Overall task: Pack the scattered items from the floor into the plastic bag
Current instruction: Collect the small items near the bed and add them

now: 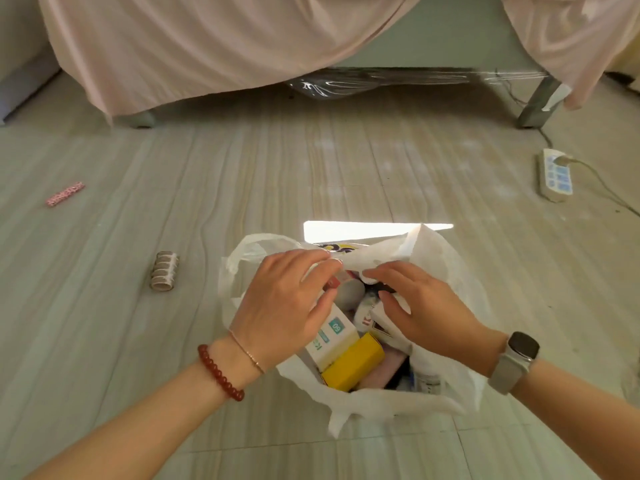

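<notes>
Nearest, two bare forearms reach in from the bottom edge, the left wrist wearing a red bead bracelet [221,373] and a thin chain, the right wrist a watch [516,358] on a pale strap. Both hands hover over the mouth of the white plastic bag [460,282], which sits on the floor [104,341] straight ahead. The left hand [284,306] lies palm down over the bag's left side, fingers relaxed and slightly bent, its fingertips at the far rim where the plastic folds over; whether that grip pinches the rim I cannot tell. The right hand [420,306] spreads over the middle of the opening, fingers loosely curved and touching the items beneath, its grip wide and closed round nothing that shows. Inside the bag lie a yellow box [353,367], a white box with teal print [334,336] just left of it, something pink [386,372] to the right, and several small white containers, partly hidden under the hands. Further out on the left floor, well apart from the bag, stands a stack of tape rolls [164,276], and beyond it a pink patterned strip [65,194]. Far right, a power strip [556,174] lies with a cable plugged in. At the back, a bed draped in a pink sheet [207,46] stands on metal legs.
</notes>
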`<state>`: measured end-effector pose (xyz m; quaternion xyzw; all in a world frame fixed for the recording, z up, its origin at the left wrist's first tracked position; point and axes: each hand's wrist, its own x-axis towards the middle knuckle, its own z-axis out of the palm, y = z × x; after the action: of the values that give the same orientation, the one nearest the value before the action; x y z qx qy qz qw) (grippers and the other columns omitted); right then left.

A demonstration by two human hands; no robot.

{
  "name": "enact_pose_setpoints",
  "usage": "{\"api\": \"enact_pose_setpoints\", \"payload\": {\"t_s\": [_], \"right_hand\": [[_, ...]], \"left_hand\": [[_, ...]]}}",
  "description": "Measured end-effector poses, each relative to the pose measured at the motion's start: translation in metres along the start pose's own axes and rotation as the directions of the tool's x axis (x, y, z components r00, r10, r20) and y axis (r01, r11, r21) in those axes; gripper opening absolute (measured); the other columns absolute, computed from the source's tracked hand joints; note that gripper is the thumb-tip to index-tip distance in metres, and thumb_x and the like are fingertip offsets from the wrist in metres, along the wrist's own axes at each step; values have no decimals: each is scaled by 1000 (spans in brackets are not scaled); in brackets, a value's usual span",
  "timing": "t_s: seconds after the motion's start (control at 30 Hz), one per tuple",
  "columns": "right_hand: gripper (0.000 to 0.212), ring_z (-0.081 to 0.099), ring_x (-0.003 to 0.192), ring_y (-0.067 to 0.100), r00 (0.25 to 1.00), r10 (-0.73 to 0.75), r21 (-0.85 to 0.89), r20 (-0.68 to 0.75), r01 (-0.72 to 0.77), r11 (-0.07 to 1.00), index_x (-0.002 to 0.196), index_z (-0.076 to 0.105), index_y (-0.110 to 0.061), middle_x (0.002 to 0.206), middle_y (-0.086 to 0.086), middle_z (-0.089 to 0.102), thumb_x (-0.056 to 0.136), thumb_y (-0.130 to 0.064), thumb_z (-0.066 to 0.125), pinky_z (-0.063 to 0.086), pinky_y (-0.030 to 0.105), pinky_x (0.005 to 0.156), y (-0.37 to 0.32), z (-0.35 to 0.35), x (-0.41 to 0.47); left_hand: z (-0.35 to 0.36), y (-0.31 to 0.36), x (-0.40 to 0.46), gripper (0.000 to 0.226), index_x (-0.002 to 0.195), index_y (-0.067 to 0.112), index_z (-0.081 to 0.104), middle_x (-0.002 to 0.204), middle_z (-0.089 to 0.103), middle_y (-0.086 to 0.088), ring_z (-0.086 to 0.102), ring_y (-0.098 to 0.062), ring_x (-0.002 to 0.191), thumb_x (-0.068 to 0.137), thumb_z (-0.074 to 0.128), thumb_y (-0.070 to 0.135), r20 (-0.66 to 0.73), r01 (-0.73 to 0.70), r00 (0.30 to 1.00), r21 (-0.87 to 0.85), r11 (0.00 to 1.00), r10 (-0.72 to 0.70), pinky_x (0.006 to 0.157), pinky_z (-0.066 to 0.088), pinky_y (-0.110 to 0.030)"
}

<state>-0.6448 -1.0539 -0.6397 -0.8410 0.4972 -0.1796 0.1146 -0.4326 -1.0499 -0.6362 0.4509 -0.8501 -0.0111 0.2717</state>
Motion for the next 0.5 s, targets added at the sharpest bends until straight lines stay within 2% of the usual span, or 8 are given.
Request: {"api": "enact_pose_setpoints", "payload": {"t_s": [0.07, 0.13, 0.2, 0.27, 0.33, 0.4, 0.47, 0.5], "right_hand": [[37, 57, 101, 14, 988, -92, 80, -125, 102, 991, 120, 55, -16, 113, 3, 62, 89, -27, 38, 52, 27, 75, -19, 5, 20], [34, 50, 100, 9, 966, -182, 134, -184, 208, 969, 120, 50, -15, 113, 1, 57, 90, -24, 38, 49, 24, 77, -45, 11, 45], [31, 48, 100, 10, 929, -281, 140, -241, 319, 937, 120, 45, -16, 113, -1, 49, 89, -19, 39, 47, 21, 77, -77, 20, 71], [31, 50, 100, 16, 888, -362, 164, -284, 417, 894, 118, 46, -13, 113, 2, 49, 88, -15, 40, 46, 27, 79, -113, 32, 100], [31, 53, 98, 22, 871, -397, 192, -291, 460, 867, 115, 51, -9, 111, 7, 54, 86, -13, 41, 46, 35, 79, -150, 47, 131], [33, 55, 97, 25, 878, -411, 175, -246, 458, 872, 113, 55, -8, 109, 9, 58, 86, -17, 39, 47, 37, 78, -184, 65, 164], [34, 52, 104, 28, 927, -358, 169, -115, 373, 912, 116, 55, -9, 113, 9, 56, 88, -20, 38, 46, 40, 84, -215, 92, 195], [35, 49, 110, 28, 957, -291, 172, 3, 286, 942, 120, 52, -11, 119, 9, 54, 90, -21, 38, 43, 40, 89, -227, 109, 208]], "left_hand": [[-24, -18, -3, 28, 111, 14, 56, 108, 63, -5, 55, -16, 99, 87, 49, 25, -143, -8, 990, 19, 1000, 11, 86, 41, -27], [-46, -40, -11, 25, 110, 14, 55, 109, 58, -4, 53, -16, 98, 86, 50, 21, -264, 30, 964, 56, 998, -15, 85, 43, -28], [-65, -68, -20, 26, 110, 14, 55, 109, 58, -7, 51, -17, 99, 85, 50, 21, -348, 150, 931, 88, 985, -111, 86, 40, -28], [-79, -104, -34, 30, 110, 12, 57, 110, 60, -10, 48, -16, 102, 84, 47, 23, -388, 328, 881, 88, 941, -271, 88, 35, -27], [-87, -144, -54, 38, 114, 12, 56, 116, 57, -11, 48, -19, 108, 83, 42, 28, -367, 525, 806, 80, 847, -465, 89, 35, -31], [-85, -184, -82, 43, 123, 13, 51, 127, 50, -12, 47, -29, 116, 85, 42, 31, -284, 704, 698, 108, 701, -657, 92, 38, -41], [-72, -216, -117, 50, 136, 16, 37, 142, 35, -12, 34, -32, 129, 90, 45, 33, -91, 825, 555, 188, 533, -827, 101, 33, -45], [-62, -229, -136, 55, 140, 18, 28, 149, 26, -11, 25, -31, 135, 90, 43, 38, 14, 846, 485, 246, 473, -875, 105, 29, -46]]}}
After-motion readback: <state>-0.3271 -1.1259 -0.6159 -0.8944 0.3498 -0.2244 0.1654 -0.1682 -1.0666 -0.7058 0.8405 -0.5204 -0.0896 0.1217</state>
